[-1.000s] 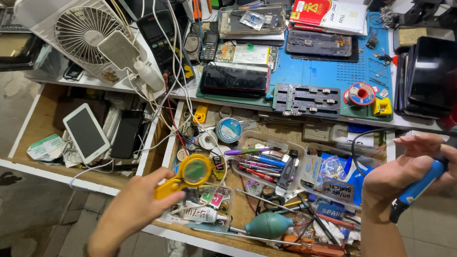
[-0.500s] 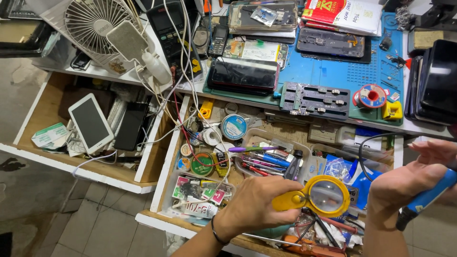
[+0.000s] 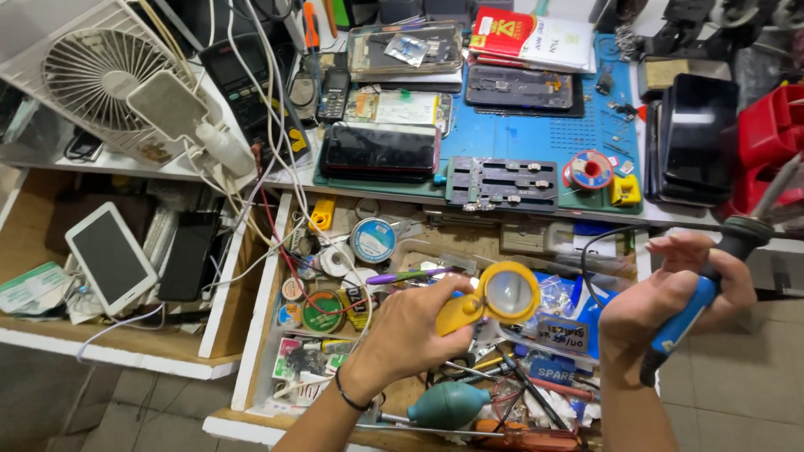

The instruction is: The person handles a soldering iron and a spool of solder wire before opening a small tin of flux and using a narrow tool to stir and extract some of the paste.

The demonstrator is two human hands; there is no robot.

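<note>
Head view: my left hand [image 3: 419, 331] pinches the round yellow plastic magnifier [image 3: 500, 297] by its stub handle above the open wooden drawer [image 3: 260, 335]; it looks light, its lens scratch-prone. My right hand [image 3: 670, 297] is wrapped around the blue-handled soldering iron [image 3: 712, 276].

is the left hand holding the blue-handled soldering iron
No, the left hand holds a yellow magnifier; the right hand grips the soldering iron.

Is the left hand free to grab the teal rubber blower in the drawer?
Probably not right away. The left hand already grips the yellow magnifier. The teal rubber blower lies uncovered just below it, so nothing else blocks the way.
</note>
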